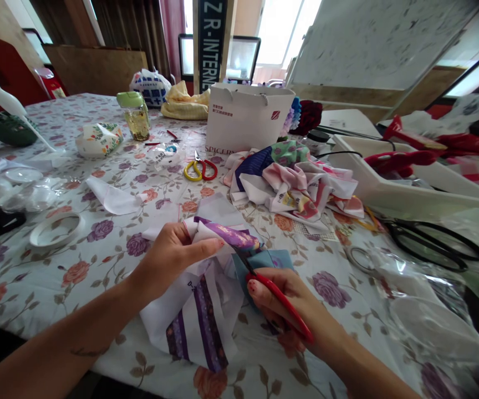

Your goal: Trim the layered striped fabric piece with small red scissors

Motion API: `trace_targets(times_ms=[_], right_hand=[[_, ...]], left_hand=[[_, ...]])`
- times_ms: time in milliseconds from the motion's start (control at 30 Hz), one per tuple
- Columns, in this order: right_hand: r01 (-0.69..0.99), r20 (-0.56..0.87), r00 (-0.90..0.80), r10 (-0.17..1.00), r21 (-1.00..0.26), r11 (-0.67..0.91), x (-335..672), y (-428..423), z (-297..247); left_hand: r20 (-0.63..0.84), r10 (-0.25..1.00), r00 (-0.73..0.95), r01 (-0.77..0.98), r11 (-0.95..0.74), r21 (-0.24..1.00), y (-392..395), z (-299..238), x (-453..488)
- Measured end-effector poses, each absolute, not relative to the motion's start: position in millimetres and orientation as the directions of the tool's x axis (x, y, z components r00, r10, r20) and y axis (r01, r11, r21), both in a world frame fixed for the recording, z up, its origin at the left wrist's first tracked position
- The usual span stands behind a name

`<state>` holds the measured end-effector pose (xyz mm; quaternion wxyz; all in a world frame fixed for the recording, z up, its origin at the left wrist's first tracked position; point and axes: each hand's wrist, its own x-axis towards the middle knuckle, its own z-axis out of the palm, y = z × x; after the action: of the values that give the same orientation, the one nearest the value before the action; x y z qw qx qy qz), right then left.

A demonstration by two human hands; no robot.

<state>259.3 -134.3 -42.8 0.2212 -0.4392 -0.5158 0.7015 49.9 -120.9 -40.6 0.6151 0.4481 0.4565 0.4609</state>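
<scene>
My left hand (pixel 181 252) is closed on a piece of white fabric (pixel 160 316) printed with purple patterned bands, its thumb pressed along the upper edge. The cloth hangs down onto the table in folds. In my right hand (pixel 285 293) is a pair of red-handled scissors (pixel 283 305), with fingers wrapped round the handles. Their dark blades point up and left and meet the purple part of the cloth close to my left thumb. A blue fabric piece (pixel 281 259) lies under and beside the blades, partly covered by my right hand.
A pile of printed fabric (pixel 297 183) lies beyond my hands, near yellow-and-red scissors (pixel 200 169) and a white paper bag (pixel 248 119). Large black scissors (pixel 434 241) and clear plastic packaging (pixel 426 310) are at right, by a white tray (pixel 372 183). A white tape roll (pixel 57 230) lies left.
</scene>
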Motion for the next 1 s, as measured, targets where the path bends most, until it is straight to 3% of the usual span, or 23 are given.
trace_targets(times_ms=[233,467,1000], right_hand=[[0.161,-0.388,-0.526,0.756,-0.919,-0.359,259.9,-134.9,-40.8],[0.208,-0.359,-0.565,0.743,-0.933,-0.293,260.4,-134.5,-40.3],[0.182,-0.355,-0.573,0.738,-0.934,-0.307,258.2,-135.8,-43.0]], left_hand=[[-0.148,0.974,0.171,-0.232,0.186,0.955,-119.4,-40.7,51.8],[-0.241,0.941,0.238,-0.327,0.311,0.892,-117.6,-39.6,53.2],[-0.164,0.939,0.302,-0.352,0.27,0.896,-122.4,-41.2,59.3]])
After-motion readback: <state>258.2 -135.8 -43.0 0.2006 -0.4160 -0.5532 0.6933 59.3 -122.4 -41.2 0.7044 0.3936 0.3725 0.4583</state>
